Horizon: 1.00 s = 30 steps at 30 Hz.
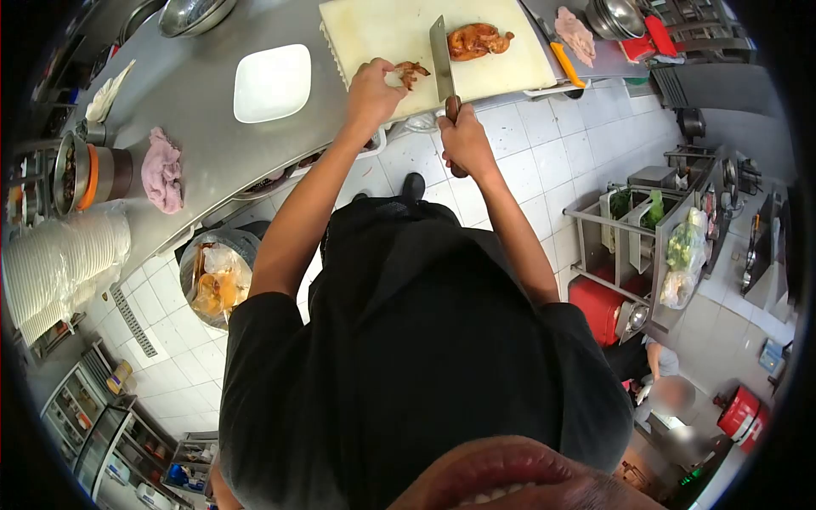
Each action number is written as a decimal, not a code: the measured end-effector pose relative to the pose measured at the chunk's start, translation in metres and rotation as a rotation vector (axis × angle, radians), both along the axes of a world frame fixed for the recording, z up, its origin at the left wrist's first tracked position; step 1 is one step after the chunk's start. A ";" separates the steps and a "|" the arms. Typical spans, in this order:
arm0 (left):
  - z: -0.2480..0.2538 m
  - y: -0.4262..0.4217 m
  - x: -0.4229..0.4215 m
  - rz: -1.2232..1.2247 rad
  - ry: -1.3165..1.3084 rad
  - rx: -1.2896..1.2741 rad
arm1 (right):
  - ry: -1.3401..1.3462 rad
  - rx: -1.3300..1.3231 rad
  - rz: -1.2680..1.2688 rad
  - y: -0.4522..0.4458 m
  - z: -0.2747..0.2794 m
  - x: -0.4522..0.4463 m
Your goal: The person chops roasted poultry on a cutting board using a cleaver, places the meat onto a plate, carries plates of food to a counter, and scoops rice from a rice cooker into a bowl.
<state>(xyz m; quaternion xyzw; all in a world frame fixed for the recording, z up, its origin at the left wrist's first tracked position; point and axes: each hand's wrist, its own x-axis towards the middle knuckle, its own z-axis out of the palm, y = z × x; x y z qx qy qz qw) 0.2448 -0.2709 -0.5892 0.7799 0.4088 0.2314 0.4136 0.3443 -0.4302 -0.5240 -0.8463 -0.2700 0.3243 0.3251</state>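
The wooden handle of a cleaver (442,64) is gripped in my right hand (467,140). Its wide blade stands over the cutting board (374,34), between two portions of meat. On the blade's right lies a browned piece of roast chicken (476,41). To the left, a smaller browned chicken piece (412,73) is pinched at the board's near edge by the thumb and fingers of my left hand (374,92). A white square plate (272,83) sits on the steel counter left of the board.
A yellow-handled knife (565,64) and a pink cloth (575,36) lie right of the board. Left are another cloth (161,170) and stacked plates (68,263). A waste bin (219,276) stands below the counter. Another person (659,361) is at lower right.
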 end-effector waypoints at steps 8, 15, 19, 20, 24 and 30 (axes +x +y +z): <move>0.009 -0.003 0.019 -0.062 0.050 0.342 | 0.102 0.134 -0.120 -0.034 0.019 -0.002; 0.012 0.010 0.041 -0.181 0.186 0.339 | 0.171 0.323 -0.313 -0.073 0.040 0.009; 0.013 0.009 0.044 -0.131 0.174 0.269 | 0.166 0.313 -0.377 -0.093 0.032 0.025; 0.008 0.010 0.047 -0.115 0.150 0.256 | 0.172 0.304 -0.411 -0.097 0.026 0.029; 0.020 -0.001 0.027 -0.054 0.016 0.156 | 0.143 0.268 -0.434 -0.108 0.011 0.052; 0.039 -0.053 -0.113 0.240 -0.093 -0.088 | 0.202 0.270 -0.431 -0.109 -0.001 0.082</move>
